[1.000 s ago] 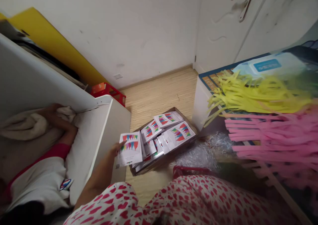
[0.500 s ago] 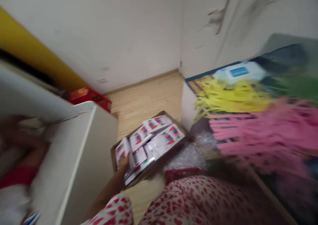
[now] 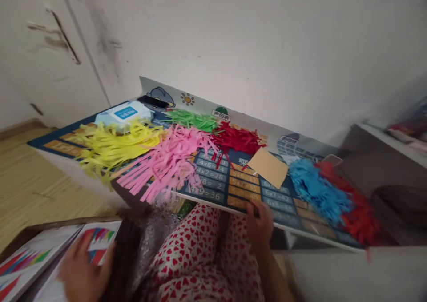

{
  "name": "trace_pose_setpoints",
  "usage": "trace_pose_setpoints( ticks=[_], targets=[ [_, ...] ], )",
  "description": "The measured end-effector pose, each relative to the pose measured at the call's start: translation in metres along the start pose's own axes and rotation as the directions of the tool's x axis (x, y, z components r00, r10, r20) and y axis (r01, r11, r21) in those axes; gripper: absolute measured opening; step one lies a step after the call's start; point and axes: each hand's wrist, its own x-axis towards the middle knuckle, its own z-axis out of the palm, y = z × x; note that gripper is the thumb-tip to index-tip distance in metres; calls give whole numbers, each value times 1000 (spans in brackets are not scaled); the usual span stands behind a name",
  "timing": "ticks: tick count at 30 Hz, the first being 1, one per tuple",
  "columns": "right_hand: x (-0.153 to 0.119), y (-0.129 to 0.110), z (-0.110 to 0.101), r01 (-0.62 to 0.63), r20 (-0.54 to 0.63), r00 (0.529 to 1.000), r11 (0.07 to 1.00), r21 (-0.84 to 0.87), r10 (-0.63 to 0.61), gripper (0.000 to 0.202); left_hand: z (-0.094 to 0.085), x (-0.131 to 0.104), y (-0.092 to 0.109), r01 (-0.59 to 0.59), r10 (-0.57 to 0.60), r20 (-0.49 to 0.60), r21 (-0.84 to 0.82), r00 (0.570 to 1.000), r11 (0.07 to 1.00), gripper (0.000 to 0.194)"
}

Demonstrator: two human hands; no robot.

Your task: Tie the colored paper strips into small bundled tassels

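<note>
My left hand is blurred, its fingers spread over the white packets printed with coloured pennants, which lie in a cardboard box at lower left. At the table's front edge, my right hand has its fingers curled in; what is in them, if anything, is hidden. Beyond it on the table lies a square tan card. Fringed strips in yellow, pink, green and red lie to the left. Blue fringe and more red fringe are at the right.
A times-table chart covers the table top. A wipes pack and a dark phone sit at the back left. Clear plastic wrap is beside my legs. A grey shelf unit stands at right, and a door at far left.
The view has swung right, from the box and floor to the table. My left hand was on a packet at the box's end and is now spread over the packets. My right hand has come into view.
</note>
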Motion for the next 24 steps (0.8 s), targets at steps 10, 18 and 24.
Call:
trace_pose_setpoints(
  ticks=[10,18,24],
  targets=[
    [18,10,11,23,46,999,979,-201,-14,18,58,-34,70,-9,168,275,-500,947,866,49],
    [20,12,17,7,4,1000,971,-239,-7,15,76,-48,92,100,289,489,-626,823,774,50],
    [15,3,17,7,16,1000,987,-164,-5,15,103,-52,94,113,325,595,-579,735,807,41]
  ],
)
